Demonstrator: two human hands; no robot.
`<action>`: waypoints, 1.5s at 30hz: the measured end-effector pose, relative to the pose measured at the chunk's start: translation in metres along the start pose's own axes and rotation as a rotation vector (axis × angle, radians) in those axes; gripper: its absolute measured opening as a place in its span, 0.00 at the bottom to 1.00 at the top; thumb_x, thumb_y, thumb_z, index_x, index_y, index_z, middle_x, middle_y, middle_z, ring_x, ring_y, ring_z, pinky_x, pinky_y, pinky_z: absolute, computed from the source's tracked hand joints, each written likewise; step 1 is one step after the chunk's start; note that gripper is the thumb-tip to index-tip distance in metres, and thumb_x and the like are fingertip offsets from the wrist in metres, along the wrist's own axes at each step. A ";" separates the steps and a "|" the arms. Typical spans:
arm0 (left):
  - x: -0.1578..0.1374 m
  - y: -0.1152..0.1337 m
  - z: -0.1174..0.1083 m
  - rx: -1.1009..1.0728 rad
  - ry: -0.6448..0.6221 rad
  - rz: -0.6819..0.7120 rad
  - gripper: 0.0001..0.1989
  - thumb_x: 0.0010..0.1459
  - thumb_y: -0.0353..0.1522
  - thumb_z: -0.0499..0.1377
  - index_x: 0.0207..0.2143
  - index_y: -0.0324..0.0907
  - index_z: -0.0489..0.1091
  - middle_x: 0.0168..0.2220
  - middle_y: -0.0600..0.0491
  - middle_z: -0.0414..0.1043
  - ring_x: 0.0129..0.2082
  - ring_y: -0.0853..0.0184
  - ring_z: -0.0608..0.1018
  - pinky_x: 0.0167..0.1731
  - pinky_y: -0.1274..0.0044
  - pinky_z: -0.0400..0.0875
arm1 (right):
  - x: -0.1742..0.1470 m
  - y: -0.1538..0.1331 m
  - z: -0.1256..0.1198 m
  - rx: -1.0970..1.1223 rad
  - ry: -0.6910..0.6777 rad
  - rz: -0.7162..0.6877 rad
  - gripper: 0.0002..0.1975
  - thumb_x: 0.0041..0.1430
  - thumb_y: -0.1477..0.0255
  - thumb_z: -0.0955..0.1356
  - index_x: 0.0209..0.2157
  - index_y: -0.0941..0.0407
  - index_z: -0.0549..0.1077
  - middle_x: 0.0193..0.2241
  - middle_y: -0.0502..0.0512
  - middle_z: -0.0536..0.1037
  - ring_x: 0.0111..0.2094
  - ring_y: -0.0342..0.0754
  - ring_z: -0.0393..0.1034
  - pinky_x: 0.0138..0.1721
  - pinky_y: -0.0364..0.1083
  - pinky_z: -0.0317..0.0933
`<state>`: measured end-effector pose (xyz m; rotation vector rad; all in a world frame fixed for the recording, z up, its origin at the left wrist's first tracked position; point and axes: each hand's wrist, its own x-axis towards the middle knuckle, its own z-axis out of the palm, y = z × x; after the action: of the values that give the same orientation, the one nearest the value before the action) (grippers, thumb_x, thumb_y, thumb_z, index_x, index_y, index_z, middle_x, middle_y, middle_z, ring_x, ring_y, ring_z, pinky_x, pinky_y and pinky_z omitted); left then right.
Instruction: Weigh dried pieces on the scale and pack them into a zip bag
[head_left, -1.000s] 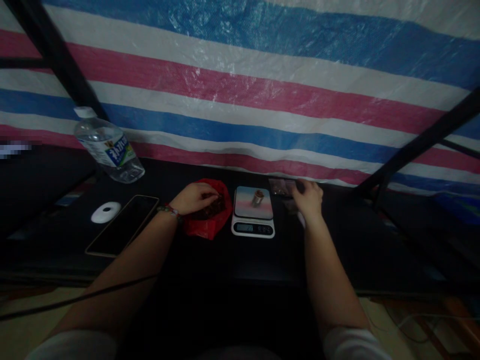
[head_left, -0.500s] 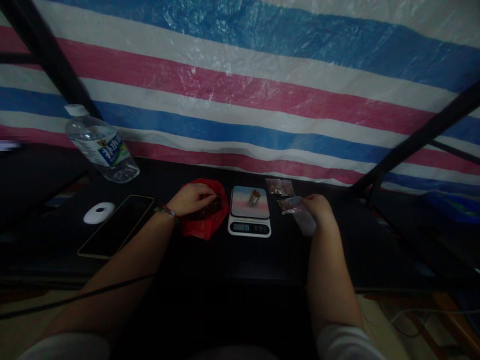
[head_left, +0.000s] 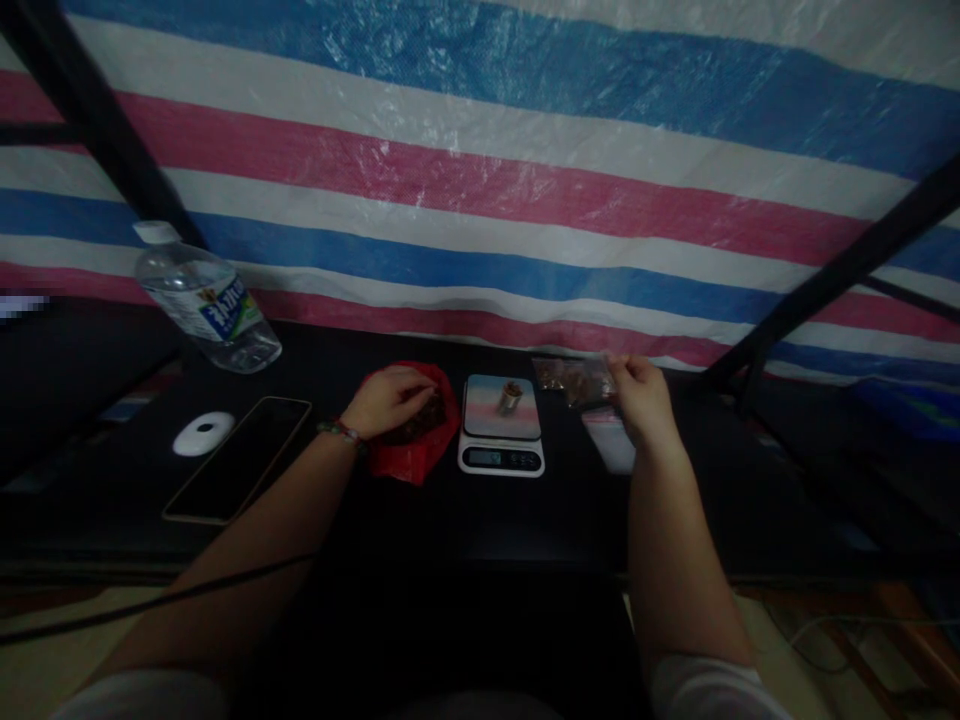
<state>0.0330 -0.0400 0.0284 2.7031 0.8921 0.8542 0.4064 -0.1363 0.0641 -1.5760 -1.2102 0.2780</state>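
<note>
Clear packet (head_left: 589, 381) pinched by right hand (head_left: 642, 400); no label legible

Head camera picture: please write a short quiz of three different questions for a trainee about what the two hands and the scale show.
1. True or false: the left hand rests in the red bag.
2. What does the right hand hold? A) the water bottle B) a small clear packet C) the phone
3. Fill in: on the platform of the scale stands a small ____ object.

Key
1. True; the fingers lie on the dark contents of the bag.
2. B; the grip pinches the packet above the table, right of the scale.
3. Cylindrical; what it is cannot be told in this dim picture.
</note>
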 end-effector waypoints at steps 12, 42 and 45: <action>0.001 0.042 0.010 -0.064 0.192 -0.076 0.49 0.44 0.45 0.65 0.63 0.37 0.48 0.57 0.39 0.63 0.55 0.50 0.69 0.54 0.61 0.63 | -0.038 -0.137 0.126 -0.178 -0.463 -0.361 0.07 0.54 0.71 0.67 0.24 0.58 0.72 0.22 0.50 0.73 0.25 0.42 0.64 0.29 0.42 0.54; 0.003 0.049 0.024 -0.547 0.114 -0.378 0.22 0.51 0.35 0.59 0.49 0.41 0.63 0.40 0.51 0.71 0.37 0.63 0.75 0.41 0.70 0.71 | -0.021 -0.018 0.097 -0.166 -0.408 -0.357 0.34 0.48 0.65 0.72 0.56 0.56 0.63 0.51 0.62 0.70 0.54 0.56 0.62 0.56 0.57 0.54; 0.003 0.052 0.027 -0.603 0.048 -0.320 0.24 0.51 0.34 0.60 0.51 0.42 0.61 0.41 0.51 0.70 0.37 0.64 0.76 0.40 0.70 0.71 | -0.025 0.000 0.098 -0.231 -0.455 -0.316 0.28 0.45 0.67 0.73 0.50 0.56 0.69 0.47 0.61 0.73 0.52 0.56 0.64 0.55 0.59 0.53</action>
<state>0.0758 -0.0804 0.0246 1.9740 0.8687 0.9332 0.3263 -0.0986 0.0159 -1.5300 -1.8789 0.3076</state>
